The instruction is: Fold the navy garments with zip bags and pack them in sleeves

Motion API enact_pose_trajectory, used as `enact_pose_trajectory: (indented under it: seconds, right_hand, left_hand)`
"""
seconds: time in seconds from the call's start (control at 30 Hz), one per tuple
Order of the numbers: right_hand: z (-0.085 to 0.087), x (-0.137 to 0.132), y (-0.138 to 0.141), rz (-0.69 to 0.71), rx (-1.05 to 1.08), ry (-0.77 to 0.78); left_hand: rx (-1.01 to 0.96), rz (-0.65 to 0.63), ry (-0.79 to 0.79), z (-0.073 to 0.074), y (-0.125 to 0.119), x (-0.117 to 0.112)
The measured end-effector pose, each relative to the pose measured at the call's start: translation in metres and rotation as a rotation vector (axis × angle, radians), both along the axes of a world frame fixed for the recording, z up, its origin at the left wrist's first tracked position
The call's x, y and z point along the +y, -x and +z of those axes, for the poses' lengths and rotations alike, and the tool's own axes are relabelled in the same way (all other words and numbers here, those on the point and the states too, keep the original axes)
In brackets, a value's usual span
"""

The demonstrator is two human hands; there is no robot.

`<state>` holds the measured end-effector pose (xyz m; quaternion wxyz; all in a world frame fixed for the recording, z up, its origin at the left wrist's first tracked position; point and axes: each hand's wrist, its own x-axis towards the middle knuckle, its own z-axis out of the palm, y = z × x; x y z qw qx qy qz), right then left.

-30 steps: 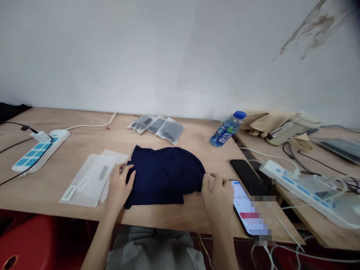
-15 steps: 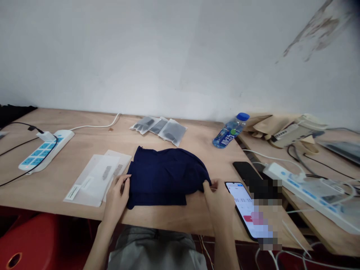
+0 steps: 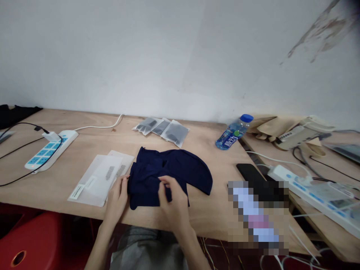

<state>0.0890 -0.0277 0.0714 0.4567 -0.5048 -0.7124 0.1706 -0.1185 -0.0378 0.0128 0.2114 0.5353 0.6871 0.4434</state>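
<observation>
A navy cloth garment (image 3: 182,168), with a rounded flap on its right, lies folded on the wooden table in front of me. My left hand (image 3: 116,197) is closed on the garment's left edge, thumb and fingers pinched together. Above the garment's middle, my right hand (image 3: 174,202) has its thumb and fingertips pinched at the cloth, which bunches into creases around them. A small dark opening shows between folds just above those fingertips. The hand covers part of the lower layer. Two translucent plastic bags (image 3: 94,176) with printed text lie overlapping beside my left hand.
Three frosted packets (image 3: 176,132) with dark contents lie near the wall. A blue-capped bottle (image 3: 233,133) leans at the back right. Power strips (image 3: 52,150) with cables lie at both sides. A black phone-like object (image 3: 247,172) is to the right, beside a pixelated patch.
My right hand has let go of the rounded flap's right end and moved left onto the middle of the garment. The cloth there is now creased. My left hand stays at the left edge.
</observation>
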Motion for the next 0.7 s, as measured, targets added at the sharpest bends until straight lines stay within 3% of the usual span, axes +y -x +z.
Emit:
enact_pose_trajectory:
  seconds: [0.07, 0.13, 0.3, 0.4, 0.5, 0.6, 0.7]
  right_hand:
    - [-0.008, 0.009, -0.016, -0.196, -0.021, 0.144]
    - [-0.018, 0.019, -0.025, -0.287, -0.081, 0.273]
    - [-0.034, 0.033, -0.012, -0.231, -0.263, 0.409]
    - [-0.033, 0.037, -0.008, -0.195, -0.262, 0.423]
    - [-0.026, 0.040, -0.022, -0.199, -0.180, 0.401]
    - [-0.018, 0.042, -0.038, -0.294, -0.178, 0.340]
    - [-0.010, 0.040, -0.035, -0.404, -0.276, 0.211]
  left_hand:
    - [0.003, 0.001, -0.011, 0.000, -0.001, 0.000]
    - [-0.004, -0.003, -0.016, 0.000, -0.001, 0.000]
    - [-0.037, -0.005, -0.006, 0.001, -0.003, 0.001]
    - [-0.073, -0.016, 0.003, 0.002, -0.004, 0.001]
    - [-0.115, -0.037, 0.024, 0.003, -0.008, 0.001]
    - [-0.119, -0.065, 0.015, 0.004, -0.017, 0.001]
    - [-0.061, -0.078, -0.021, 0.007, -0.027, 0.000]
